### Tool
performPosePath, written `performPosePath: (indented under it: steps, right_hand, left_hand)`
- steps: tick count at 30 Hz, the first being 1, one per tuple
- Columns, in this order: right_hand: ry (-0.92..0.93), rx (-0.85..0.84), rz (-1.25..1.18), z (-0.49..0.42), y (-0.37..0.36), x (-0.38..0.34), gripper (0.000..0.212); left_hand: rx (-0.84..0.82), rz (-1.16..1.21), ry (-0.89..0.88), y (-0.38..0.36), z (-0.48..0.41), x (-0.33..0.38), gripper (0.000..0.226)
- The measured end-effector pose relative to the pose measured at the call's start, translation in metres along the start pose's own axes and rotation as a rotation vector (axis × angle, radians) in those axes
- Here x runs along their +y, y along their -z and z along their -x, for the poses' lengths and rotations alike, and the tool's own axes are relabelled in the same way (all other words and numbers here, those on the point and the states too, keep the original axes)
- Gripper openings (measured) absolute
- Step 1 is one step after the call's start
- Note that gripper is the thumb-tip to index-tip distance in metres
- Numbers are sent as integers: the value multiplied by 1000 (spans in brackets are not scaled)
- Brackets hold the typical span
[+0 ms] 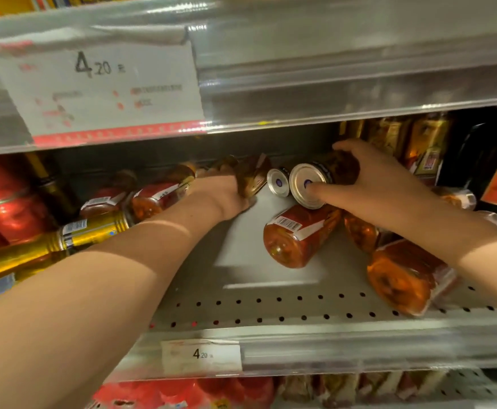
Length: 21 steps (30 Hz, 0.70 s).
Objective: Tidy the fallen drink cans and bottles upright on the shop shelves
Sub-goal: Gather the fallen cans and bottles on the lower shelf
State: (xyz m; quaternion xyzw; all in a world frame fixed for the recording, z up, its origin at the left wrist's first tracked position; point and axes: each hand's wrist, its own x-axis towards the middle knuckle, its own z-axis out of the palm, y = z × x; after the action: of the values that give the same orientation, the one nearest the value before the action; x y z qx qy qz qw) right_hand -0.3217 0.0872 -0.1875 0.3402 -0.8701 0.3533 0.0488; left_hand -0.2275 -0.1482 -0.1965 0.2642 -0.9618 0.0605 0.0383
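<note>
Centre right of frame: the right hand clasps the fallen dark metal can with silver end, thumb on its face. At centre, the left hand apparently grasps a blurred brown bottle. The can is judged rigid, smooth and slippery; grip mid-body.

Two hands, the left hand and right hand, each grip one jar: a brown glass jar and a dark silver-lidded jar. A second silver-lidded jar lies beside. At least three fallen clear orange-red jars show at right, two gold-labelled bottles at left, and two white paper price tags.
</note>
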Motion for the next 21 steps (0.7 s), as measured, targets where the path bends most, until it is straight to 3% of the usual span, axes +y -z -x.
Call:
performPosePath:
  steps: [3, 9, 14, 18, 21]
  right_hand:
    - [-8, 0, -18, 8, 1, -3, 91]
    - [42, 32, -136, 20, 1, -13, 88]
    - [77, -59, -187, 31, 4, -24, 86]
    - [90, -126, -193, 40, 5, -32, 85]
    - [90, -112, -211, 44, 7, -40, 76]
  left_hand:
    - [-49, 148, 23, 14, 32, -3, 50]
    - [-32, 275, 192, 42, 116, 16, 67]
    - [-1, 293, 286, 53, 195, 25, 76]
    - [99, 277, 224, 57, 241, 19, 65]
    - [78, 289, 94, 66, 254, 3, 65]
